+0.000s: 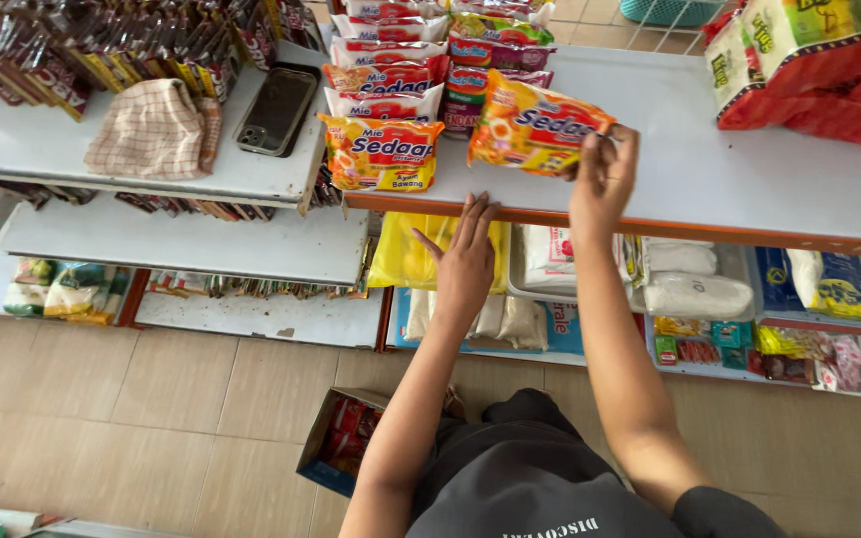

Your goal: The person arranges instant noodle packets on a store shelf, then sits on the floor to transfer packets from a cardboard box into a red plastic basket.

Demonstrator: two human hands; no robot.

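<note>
With the right hand [602, 179] pinching only the noodle packet's [538, 124] corner and the left hand [465, 261] flat, empty on the shelf edge [710, 231], the packet could slip off.

Orange-yellow noodle packet [535, 125] with blue-red label, same colours on packet [381, 151] beside it, white shelf [729, 169] with orange edge, beige checked cloth [151, 130], black phone [276, 110], yellow bag [406, 254], beige floor tiles [151, 399]
</note>
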